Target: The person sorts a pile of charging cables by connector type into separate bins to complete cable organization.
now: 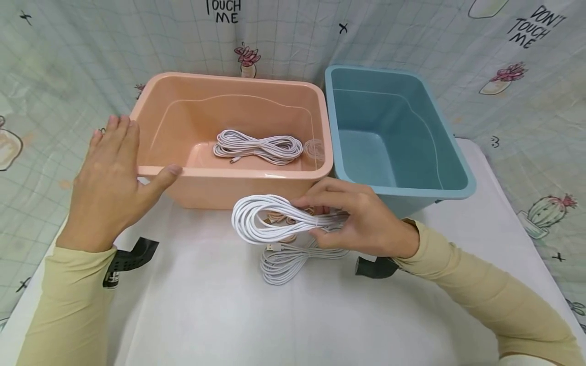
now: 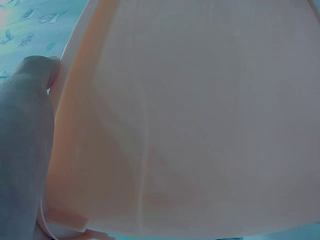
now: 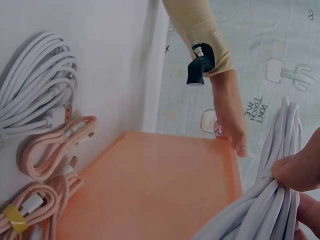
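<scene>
My left hand (image 1: 107, 178) lies at the left front corner of the peach bin (image 1: 220, 190), its fingers stretched along the left rim and its thumb over the front rim. Between thumb and fingers, my right hand (image 1: 357, 216) pinches a looped bundle of white cable (image 1: 261, 218), held in front of the bin and over the table. Inside the bin lies another bundled white cable (image 1: 261, 147). Beneath the held bundle, a white USB cable coil (image 1: 281, 267) rests on the table. Several pinkish cables (image 3: 42, 160) sit beside it, mostly hidden from the head view.
A blue bin (image 1: 407, 192) stands right of the peach one, their rims side by side, and shows nothing inside. A white cloth (image 1: 220, 315) covers the table. Behind hangs a printed grid curtain (image 1: 293, 35). Dark straps (image 1: 137, 254) circle both wrists.
</scene>
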{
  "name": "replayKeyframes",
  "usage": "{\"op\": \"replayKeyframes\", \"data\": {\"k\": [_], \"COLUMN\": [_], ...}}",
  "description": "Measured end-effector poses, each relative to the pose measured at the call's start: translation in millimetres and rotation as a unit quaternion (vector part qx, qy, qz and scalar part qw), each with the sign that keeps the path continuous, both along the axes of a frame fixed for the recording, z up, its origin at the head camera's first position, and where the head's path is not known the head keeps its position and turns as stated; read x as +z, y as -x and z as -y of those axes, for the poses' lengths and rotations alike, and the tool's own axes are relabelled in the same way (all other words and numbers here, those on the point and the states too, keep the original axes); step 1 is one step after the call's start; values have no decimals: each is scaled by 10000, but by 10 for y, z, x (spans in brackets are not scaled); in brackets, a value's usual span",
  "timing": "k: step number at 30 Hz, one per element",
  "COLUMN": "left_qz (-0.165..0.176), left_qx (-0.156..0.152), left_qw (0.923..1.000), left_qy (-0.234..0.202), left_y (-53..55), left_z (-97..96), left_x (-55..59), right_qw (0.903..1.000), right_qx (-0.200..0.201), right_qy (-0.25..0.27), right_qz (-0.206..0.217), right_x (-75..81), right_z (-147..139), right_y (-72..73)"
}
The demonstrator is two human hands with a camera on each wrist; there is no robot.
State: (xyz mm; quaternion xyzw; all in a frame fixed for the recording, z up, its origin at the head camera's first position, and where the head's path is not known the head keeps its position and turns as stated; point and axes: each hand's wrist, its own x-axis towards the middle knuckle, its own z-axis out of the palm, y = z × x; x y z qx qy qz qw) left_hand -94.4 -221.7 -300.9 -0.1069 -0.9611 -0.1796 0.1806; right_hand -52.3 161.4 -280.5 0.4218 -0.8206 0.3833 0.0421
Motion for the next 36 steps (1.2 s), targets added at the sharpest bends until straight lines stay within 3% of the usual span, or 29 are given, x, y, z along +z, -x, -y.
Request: {"op": "replayKeyframes", "data": {"k": [9, 24, 36], "left_qz": [103, -25, 32], "left_qx": [69, 13, -15], "left_qw": [9999, 10000, 10000], "left_qy": [19, 13, -66], "left_y": [3, 15, 3], "left_z": [11, 5, 6], "left_x": [1, 11, 13], "right_qw": [10000, 9997, 9979], "right_qx": [8, -180, -309], "right_qy": [-22, 18, -323], "right_qz": [-2, 137, -479], "right_x": [180, 422, 624], "right_z": [38, 90, 168], "right_y": [60, 95, 135]}}
